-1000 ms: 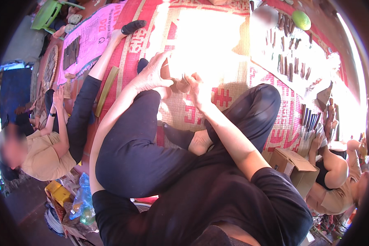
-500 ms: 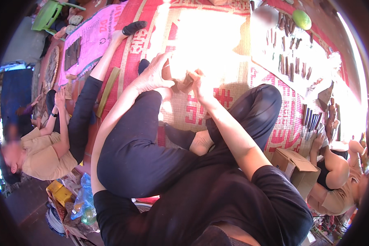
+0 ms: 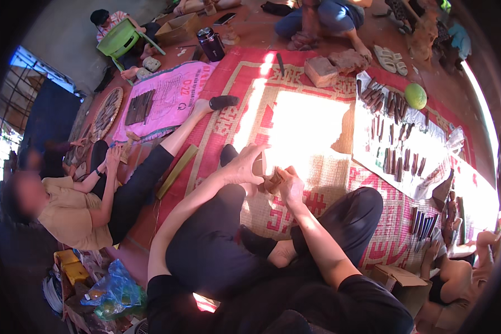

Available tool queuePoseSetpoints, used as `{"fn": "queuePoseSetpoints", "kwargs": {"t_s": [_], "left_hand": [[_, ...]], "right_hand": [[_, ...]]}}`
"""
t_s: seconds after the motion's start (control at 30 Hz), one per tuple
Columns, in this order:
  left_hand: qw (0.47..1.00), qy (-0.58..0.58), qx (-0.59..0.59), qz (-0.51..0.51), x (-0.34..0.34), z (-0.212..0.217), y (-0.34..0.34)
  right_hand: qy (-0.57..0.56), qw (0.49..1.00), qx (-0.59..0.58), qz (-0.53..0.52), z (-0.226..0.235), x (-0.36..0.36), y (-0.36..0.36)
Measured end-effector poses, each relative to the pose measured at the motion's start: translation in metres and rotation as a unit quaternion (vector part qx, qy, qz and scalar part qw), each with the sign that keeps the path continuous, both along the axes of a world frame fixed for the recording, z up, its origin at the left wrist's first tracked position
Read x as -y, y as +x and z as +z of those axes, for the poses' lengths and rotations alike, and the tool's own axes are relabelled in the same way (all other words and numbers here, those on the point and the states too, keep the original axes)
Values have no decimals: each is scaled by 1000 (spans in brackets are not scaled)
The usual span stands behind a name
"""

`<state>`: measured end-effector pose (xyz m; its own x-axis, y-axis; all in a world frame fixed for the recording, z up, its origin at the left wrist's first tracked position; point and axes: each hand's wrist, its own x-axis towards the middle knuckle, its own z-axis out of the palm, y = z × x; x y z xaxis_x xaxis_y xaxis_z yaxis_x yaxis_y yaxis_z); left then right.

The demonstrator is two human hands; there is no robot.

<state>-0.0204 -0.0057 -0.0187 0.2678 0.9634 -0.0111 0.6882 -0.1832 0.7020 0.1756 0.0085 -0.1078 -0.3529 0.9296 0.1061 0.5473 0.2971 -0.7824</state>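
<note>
My left hand (image 3: 245, 166) is curved around a brown block-like piece (image 3: 259, 163), thumb on the near side and fingers at the far side. My right hand (image 3: 292, 186) is closed just to its right, fingers curled at a smaller brown part (image 3: 272, 182) between the hands. Whether that part belongs to the same piece I cannot tell, and what the right fingers grip is mostly hidden. Both hands are in front of my bent knees, above a red and straw-coloured woven mat (image 3: 317, 167). Strong sunlight washes out the mat just beyond them.
Dark carving tools lie in rows on a white sheet (image 3: 376, 142) at right, near a green round fruit (image 3: 415, 96). A reddish block (image 3: 320, 72) sits at the far mat edge. A yellow-green strip (image 3: 176, 172) lies at left, beside a seated co-worker (image 3: 75, 209). A cardboard box (image 3: 398, 281) stands near right.
The view has tilted up, bringing the far floor, a dark flask and another seated person into sight. My hands appear lower and further right in the picture, in much the same pose.
</note>
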Motion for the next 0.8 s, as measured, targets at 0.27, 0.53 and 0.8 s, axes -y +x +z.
{"fn": "queuePoseSetpoints", "kwargs": {"t_s": [0.27, 0.53, 0.8], "left_hand": [[1000, -4, -7, -6, -3, -4, 0], [1000, 7, 6, -11, -5, -5, -1], [1000, 2, -6, -1, 0, -4, -3]], "right_hand": [[3, 999, 28, 29, -4, -26, -8], [25, 995, 85, 38, -14, -38, -11], [46, 999, 6, 29, 18, -1, 0]]}}
